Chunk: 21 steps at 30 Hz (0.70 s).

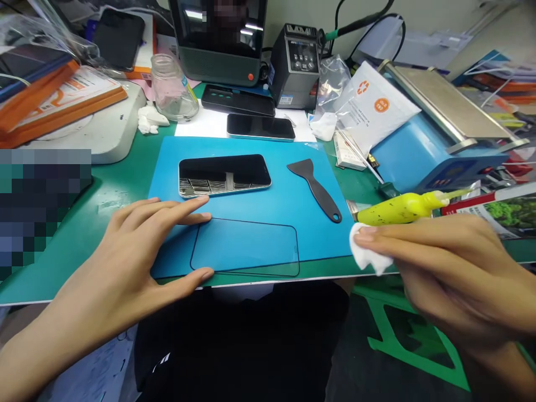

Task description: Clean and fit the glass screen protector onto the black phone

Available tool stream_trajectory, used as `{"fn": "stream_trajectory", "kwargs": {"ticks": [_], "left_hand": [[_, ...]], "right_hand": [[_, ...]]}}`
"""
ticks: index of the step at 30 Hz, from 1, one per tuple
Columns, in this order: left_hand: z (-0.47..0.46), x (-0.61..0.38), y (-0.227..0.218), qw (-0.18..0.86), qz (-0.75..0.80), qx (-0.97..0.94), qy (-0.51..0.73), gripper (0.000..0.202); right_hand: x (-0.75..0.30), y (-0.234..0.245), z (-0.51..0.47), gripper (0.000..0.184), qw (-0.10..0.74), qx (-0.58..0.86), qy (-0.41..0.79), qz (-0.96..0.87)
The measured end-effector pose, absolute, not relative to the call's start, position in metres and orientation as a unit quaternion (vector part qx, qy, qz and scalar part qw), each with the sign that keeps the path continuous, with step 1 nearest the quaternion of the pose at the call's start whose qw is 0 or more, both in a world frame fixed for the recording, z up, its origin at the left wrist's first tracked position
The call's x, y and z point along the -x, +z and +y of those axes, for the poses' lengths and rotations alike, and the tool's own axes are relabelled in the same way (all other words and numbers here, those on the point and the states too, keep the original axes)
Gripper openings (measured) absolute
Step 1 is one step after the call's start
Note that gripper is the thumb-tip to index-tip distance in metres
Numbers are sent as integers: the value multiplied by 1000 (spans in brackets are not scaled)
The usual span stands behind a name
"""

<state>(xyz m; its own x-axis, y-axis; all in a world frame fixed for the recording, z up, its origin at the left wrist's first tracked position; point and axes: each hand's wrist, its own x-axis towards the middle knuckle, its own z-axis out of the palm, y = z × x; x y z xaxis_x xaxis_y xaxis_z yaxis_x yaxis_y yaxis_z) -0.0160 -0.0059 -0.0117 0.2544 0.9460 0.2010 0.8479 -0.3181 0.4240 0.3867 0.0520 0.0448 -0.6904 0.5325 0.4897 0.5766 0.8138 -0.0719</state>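
A clear phone glass panel with a black border (247, 247) lies flat on the blue work mat (288, 190) near the front edge. My left hand (138, 251) rests open on the mat, fingers spread, with the thumb and forefinger touching the panel's left end. To the right, my right hand (439, 262) pinches a small white wipe (366, 254) just off the mat's right edge. A phone with a dark screen (224, 174) lies farther back on the mat, and a black plastic scraper (316, 187) sits to its right.
A yellow-green squeeze bottle (402, 207) lies by my right hand. Behind stand a blue machine with a metal plate (435, 139), a grey soldering station (295, 64), a glass jar (171, 86), another phone (260, 127) and a white pouch (372, 109). Orange-edged boxes (54, 97) fill the left.
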Motion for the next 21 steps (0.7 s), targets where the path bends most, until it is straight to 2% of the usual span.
{"fn": "stream_trajectory", "kwargs": {"ticks": [2, 6, 9, 14, 21], "left_hand": [[-7, 12, -10, 110, 569, -788, 208, 83], [-10, -5, -6, 63, 563, -803, 186, 79], [-12, -16, -6, 26, 585, -788, 191, 77], [-7, -15, -6, 74, 594, -772, 212, 85], [-5, -6, -3, 78, 556, -803, 200, 77]], "right_hand": [[-379, 42, 57, 49, 276, 295, -43, -914], [-346, 31, 69, 43, 255, 222, -40, -940], [-323, 32, 78, 45, 269, 212, -24, -939], [-285, 42, 88, 30, 257, 145, 34, -955], [-236, 23, 87, 23, 238, 40, 25, -970]]}}
